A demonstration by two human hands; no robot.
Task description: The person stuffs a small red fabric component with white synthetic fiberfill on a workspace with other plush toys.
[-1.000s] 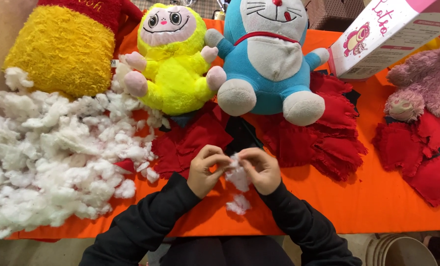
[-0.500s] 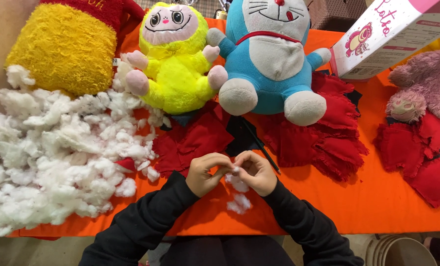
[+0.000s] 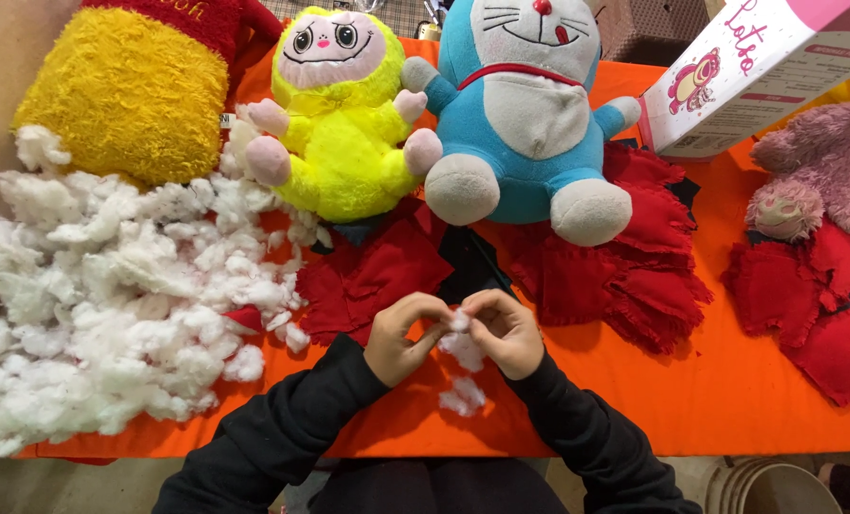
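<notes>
Near the front edge of the orange table (image 3: 729,400), your left hand (image 3: 401,338) and right hand (image 3: 506,331) meet, fingertips pinched on a small tuft of white stuffing (image 3: 463,345). A loose wisp (image 3: 463,395) lies just below them. The big stuffing pile (image 3: 111,295) fills the table's left side, red fabric pieces (image 3: 377,276) just behind your hands.

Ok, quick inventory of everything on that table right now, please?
stuffing tuft: one, white, pinched between both hands
small tuft: one, white, on tablecloth below hands
stuffing pile: one, white, left
plush toys: yellow-red, neon yellow, blue-white, pink, along the back
fabric pieces: many, red, centre and right
box: one, white-pink, back right
tablecloth: orange
left hand, right hand: black sleeves, centre
</notes>
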